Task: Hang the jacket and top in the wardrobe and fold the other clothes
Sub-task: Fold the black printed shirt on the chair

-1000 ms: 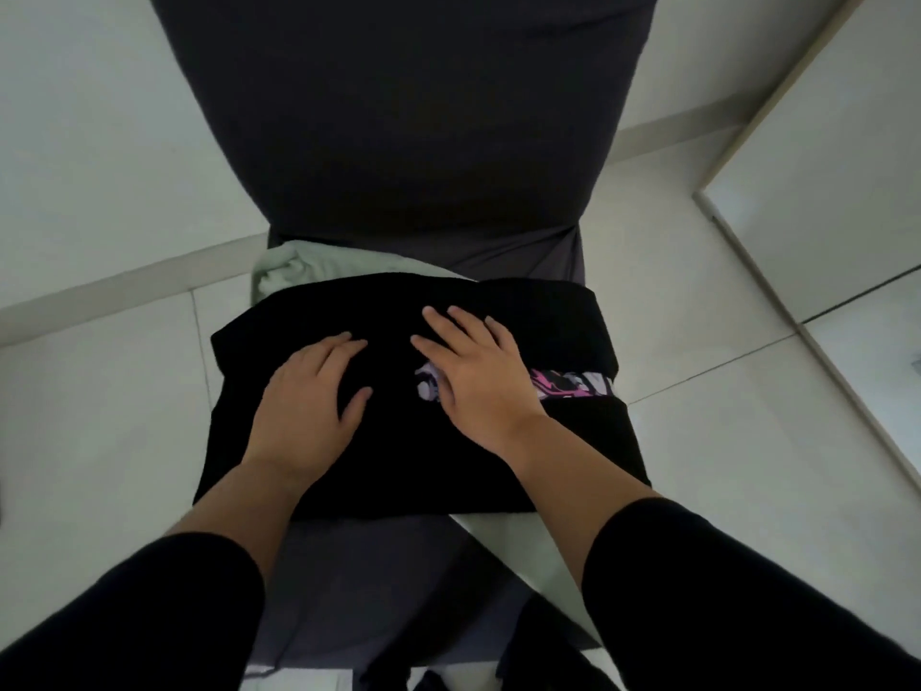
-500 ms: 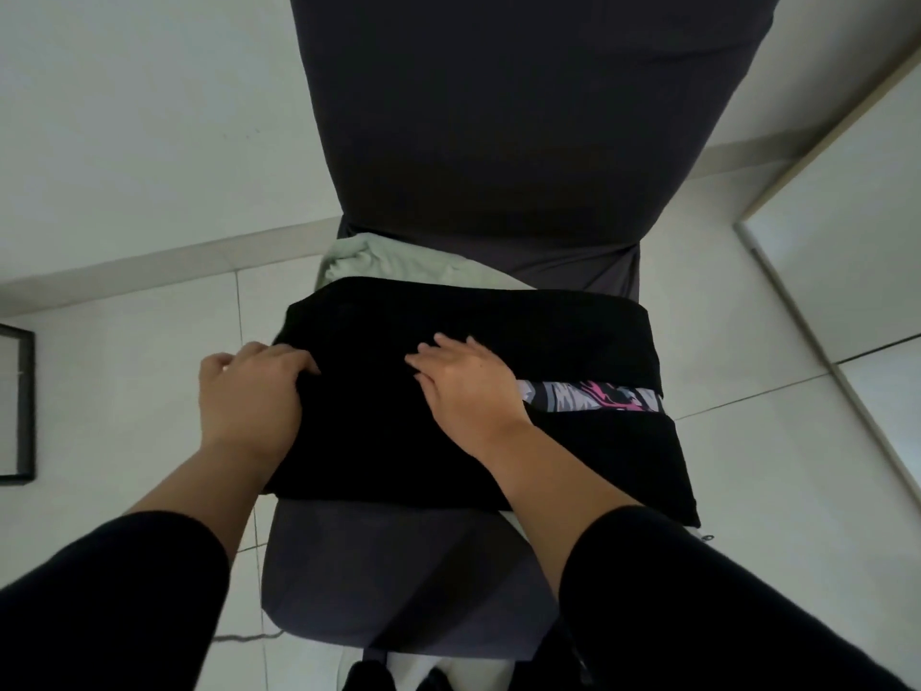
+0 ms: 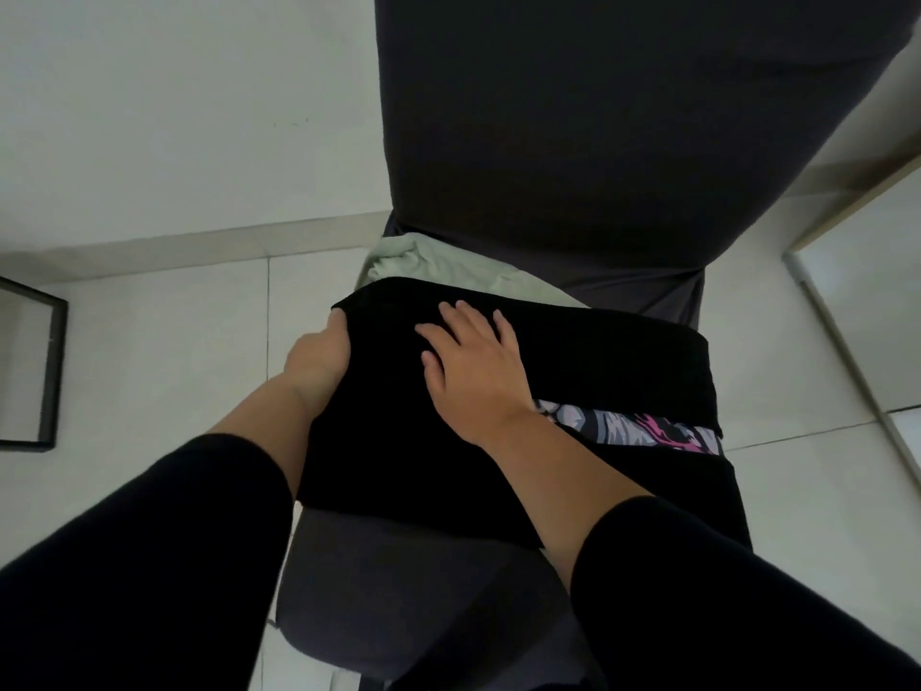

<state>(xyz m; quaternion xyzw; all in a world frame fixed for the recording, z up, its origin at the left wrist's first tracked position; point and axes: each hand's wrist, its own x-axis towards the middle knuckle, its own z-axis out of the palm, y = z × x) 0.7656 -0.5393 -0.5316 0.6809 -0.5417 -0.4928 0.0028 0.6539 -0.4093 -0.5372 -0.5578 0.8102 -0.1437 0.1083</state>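
Step in hand, as judged: fold black garment (image 3: 573, 371) across, left side over.
- Keep right hand (image 3: 471, 364) flat as anchor near fold line; left hand (image 3: 316, 359) brings edge over in one sweep, corners matched, then smooth.
- Left hand: at garment's left edge, thumb on top, fingers hidden under cloth; looks like pinching edge.
- Right hand: spread, palm down on garment, left of centre.
- Garment on chair seat (image 3: 398, 595), overhanging left + right edges; printed strip (image 3: 643, 431) just right of right wrist.
- Pale green cloth (image 3: 423, 269) underneath, at seat's back edge.
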